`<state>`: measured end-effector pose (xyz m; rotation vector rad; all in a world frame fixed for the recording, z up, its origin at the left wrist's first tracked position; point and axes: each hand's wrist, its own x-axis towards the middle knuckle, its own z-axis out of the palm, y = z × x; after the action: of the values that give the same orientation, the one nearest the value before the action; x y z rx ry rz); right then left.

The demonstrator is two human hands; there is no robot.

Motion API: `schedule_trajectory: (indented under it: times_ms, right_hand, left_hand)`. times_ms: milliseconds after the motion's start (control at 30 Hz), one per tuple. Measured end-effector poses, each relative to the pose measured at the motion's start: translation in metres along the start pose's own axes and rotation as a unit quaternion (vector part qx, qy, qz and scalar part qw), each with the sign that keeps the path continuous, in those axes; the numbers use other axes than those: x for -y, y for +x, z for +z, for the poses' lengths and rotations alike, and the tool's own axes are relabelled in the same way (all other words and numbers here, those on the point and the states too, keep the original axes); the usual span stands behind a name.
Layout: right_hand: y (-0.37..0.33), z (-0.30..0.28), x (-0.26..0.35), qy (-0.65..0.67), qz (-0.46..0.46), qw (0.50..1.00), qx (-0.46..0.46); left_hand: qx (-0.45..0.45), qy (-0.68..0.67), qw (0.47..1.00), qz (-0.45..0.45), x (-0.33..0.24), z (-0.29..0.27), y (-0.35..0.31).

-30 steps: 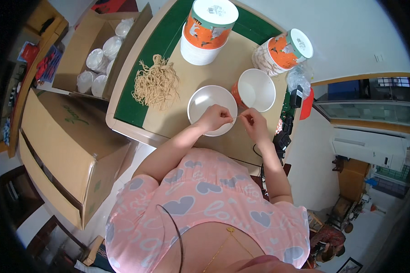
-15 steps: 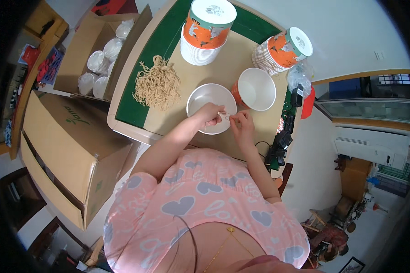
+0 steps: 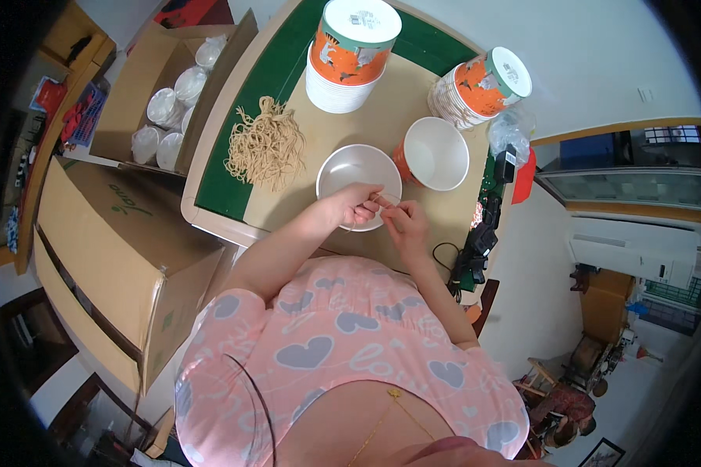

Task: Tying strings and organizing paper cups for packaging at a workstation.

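My left hand (image 3: pixel 354 207) is closed on a thin beige string (image 3: pixel 349 229), whose loose end hangs below the fingers. My right hand (image 3: pixel 406 224) pinches the same string close beside the left fingertips. Both hands are over the near part of a round white bowl-like tub (image 3: pixel 347 165). Just right of the tub, a wide paper bucket (image 3: pixel 438 154), white inside and orange outside, is tilted toward me with its mouth showing. A tangled heap of beige strings (image 3: pixel 266 146) lies on the table to the left.
Two stacks of orange-and-white paper buckets, one tall (image 3: pixel 357 54) and one leaning (image 3: pixel 475 89), occupy the table's far side. Black power adapters (image 3: pixel 479 245) with cables line the right edge. An open carton (image 3: pixel 139 101) of wrapped white cups and a large cardboard box (image 3: pixel 117 249) are at the left.
My right hand has moved left and in against the left fingers, closing the small gap between them. The string is still held. The view has shifted slightly.
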<state>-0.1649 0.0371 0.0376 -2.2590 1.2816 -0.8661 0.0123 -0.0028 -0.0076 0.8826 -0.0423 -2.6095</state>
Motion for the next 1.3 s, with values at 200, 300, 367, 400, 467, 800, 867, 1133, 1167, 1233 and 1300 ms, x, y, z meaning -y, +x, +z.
schedule_trajectory:
  times_ms: [200, 300, 367, 400, 467, 800, 867, 1133, 1167, 1233, 1300]
  right_hand:
    - [0.004, 0.001, 0.008, 0.022, -0.033, 0.999, 0.021]
    - [0.001, 0.001, 0.008, 0.011, -0.025, 0.999, 0.025]
    - [-0.001, 0.001, 0.006, 0.011, -0.011, 0.999, 0.039]
    - [-0.001, 0.001, 0.006, 0.012, -0.011, 0.999, 0.039]
    - [-0.001, 0.001, 0.006, 0.014, -0.014, 0.999, 0.041]
    - [0.011, -0.003, 0.003, 0.017, 0.070, 0.989, 0.128]
    - [0.013, -0.004, 0.002, 0.008, 0.079, 0.987, 0.142]
    - [0.008, -0.005, 0.002, 0.059, 0.034, 0.995, 0.078]
    - [0.007, -0.005, 0.004, 0.062, 0.014, 0.996, 0.063]
    - [0.003, -0.002, 0.004, 0.117, 0.073, 0.989, 0.048]
    - [-0.001, 0.001, -0.001, 0.171, 0.133, 0.976, 0.031]
  left_hand:
    - [0.022, 0.035, 0.999, -0.003, -0.003, -0.004, 0.002]
    - [0.036, 0.045, 0.998, 0.013, -0.002, -0.003, 0.003]
    - [0.029, 0.041, 0.998, 0.022, -0.002, -0.003, 0.003]
    - [0.025, 0.021, 0.999, 0.019, -0.001, -0.004, 0.005]
    - [0.023, 0.001, 1.000, 0.015, -0.001, -0.005, 0.007]
    - [-0.033, 0.081, 0.996, -0.005, -0.007, -0.008, 0.014]
    - [-0.027, 0.102, 0.994, -0.007, -0.009, -0.004, 0.011]
    - [-0.011, 0.086, 0.996, 0.015, -0.003, -0.001, 0.007]
    - [-0.011, 0.085, 0.996, 0.014, -0.001, 0.000, 0.006]
    - [-0.040, 0.134, 0.985, 0.097, 0.003, 0.006, 0.001]
    - [-0.103, 0.222, 0.952, 0.182, 0.008, 0.018, -0.004]
